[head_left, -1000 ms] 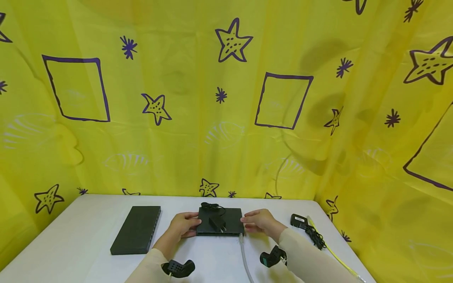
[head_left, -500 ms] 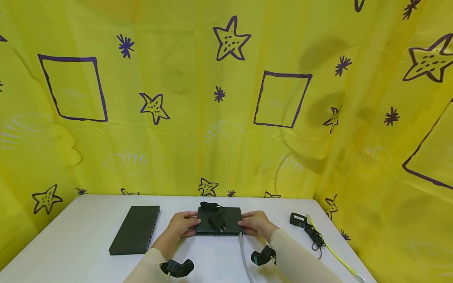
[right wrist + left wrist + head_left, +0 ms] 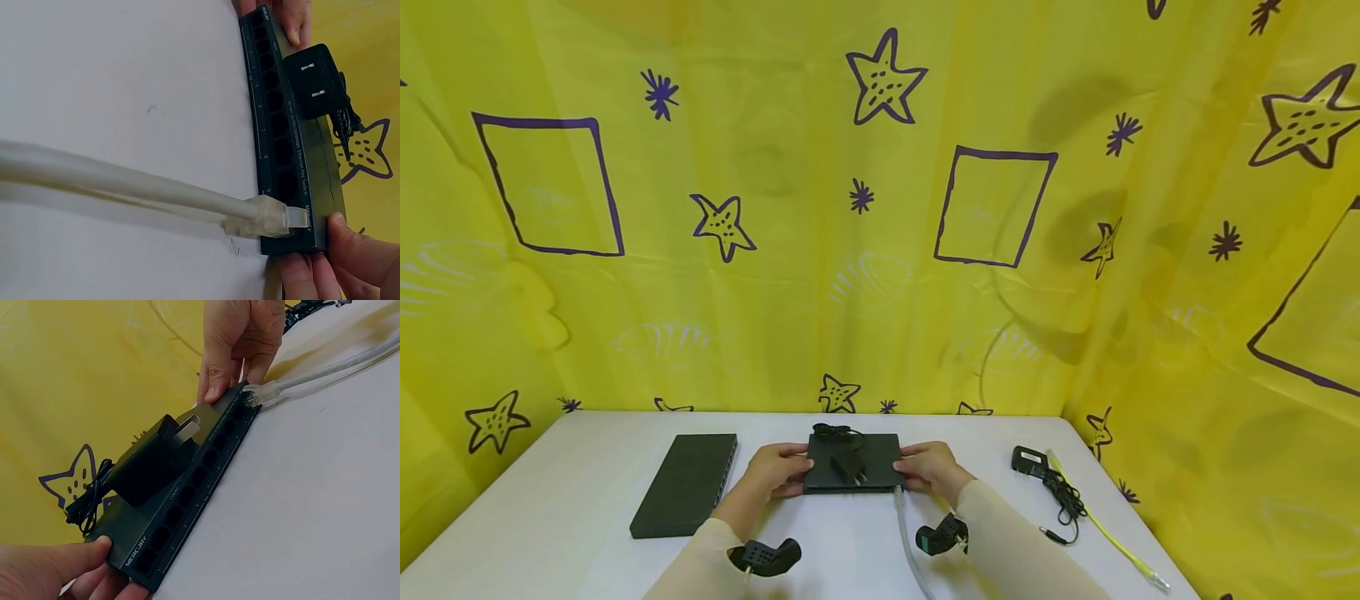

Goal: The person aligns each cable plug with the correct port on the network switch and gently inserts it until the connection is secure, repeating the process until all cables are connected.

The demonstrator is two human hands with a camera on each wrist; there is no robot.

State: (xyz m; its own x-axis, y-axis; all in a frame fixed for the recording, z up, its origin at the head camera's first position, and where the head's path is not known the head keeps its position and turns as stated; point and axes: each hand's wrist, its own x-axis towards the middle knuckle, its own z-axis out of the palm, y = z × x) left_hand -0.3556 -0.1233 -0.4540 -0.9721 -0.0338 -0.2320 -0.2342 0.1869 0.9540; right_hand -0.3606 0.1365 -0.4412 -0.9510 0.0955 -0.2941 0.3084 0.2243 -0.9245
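Observation:
Between my two hands is a black Ethernet switch (image 3: 871,467), its row of ports facing me. A black power adapter (image 3: 153,465) with a bundled cord lies on its top, metal prongs showing. The left hand (image 3: 769,473) grips the switch's left end, thumb on top and fingers below. My right hand (image 3: 936,468) holds the right end the same way, seen closely in the right wrist view. A whitish network cable (image 3: 137,184) is plugged into the port at the switch's right end and runs toward me. Whether the switch is clear of the table I cannot tell.
A larger black flat box (image 3: 687,486) with ports along its side lies at left on the white table (image 3: 580,500). On the right lie another black adapter (image 3: 1028,461) with its cord and a yellow network cable (image 3: 1112,537). A yellow curtain hangs behind.
My right hand has come leftward from beside the switch and taken hold of its right end. The switch, with the adapter on it, has shifted slightly left.

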